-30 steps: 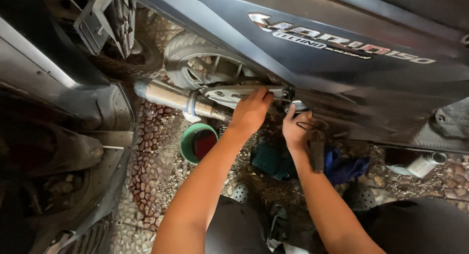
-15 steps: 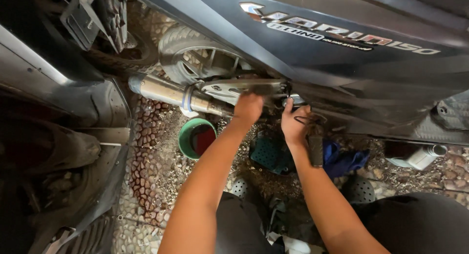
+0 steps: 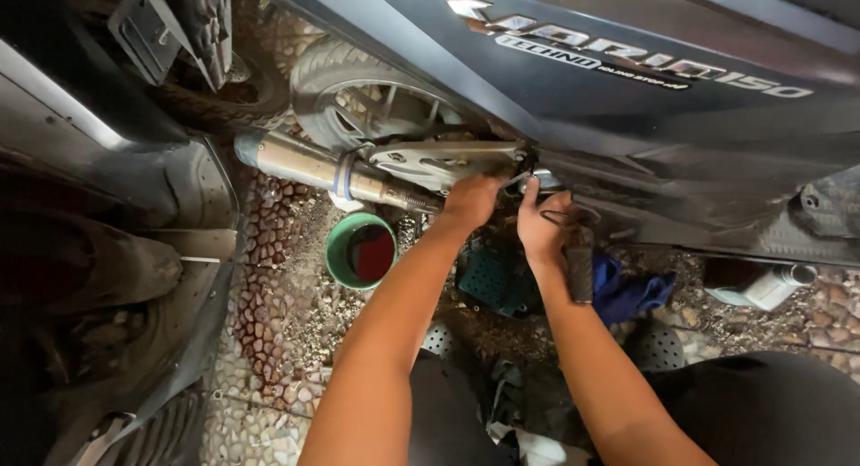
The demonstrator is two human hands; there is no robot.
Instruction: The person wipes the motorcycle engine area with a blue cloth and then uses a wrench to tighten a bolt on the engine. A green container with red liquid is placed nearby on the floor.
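Both my hands reach under the dark body panel [image 3: 582, 81] of a scooter. My left hand [image 3: 470, 202] is curled at the end of a silver bracket [image 3: 430, 161], fingers closed around a slim metal piece [image 3: 514, 180]. Close beside it on the right, my right hand [image 3: 542, 226] grips a black-handled tool [image 3: 580, 273] whose handle hangs down behind the wrist. The tool's head is hidden under the panel.
A silver exhaust pipe [image 3: 309, 166] runs left of my hands, with the rear wheel [image 3: 358, 99] behind it. On the pebbled ground sit a green bowl [image 3: 337, 251] of dark red liquid, a teal object [image 3: 491, 282], a blue cloth [image 3: 632, 291] and a white bottle [image 3: 761, 287]. Another dark vehicle [image 3: 98, 251] stands left.
My left hand's fingers have curled in tighter at the bracket. Both hands stay at the same spot under the panel, and the view has shifted a little.
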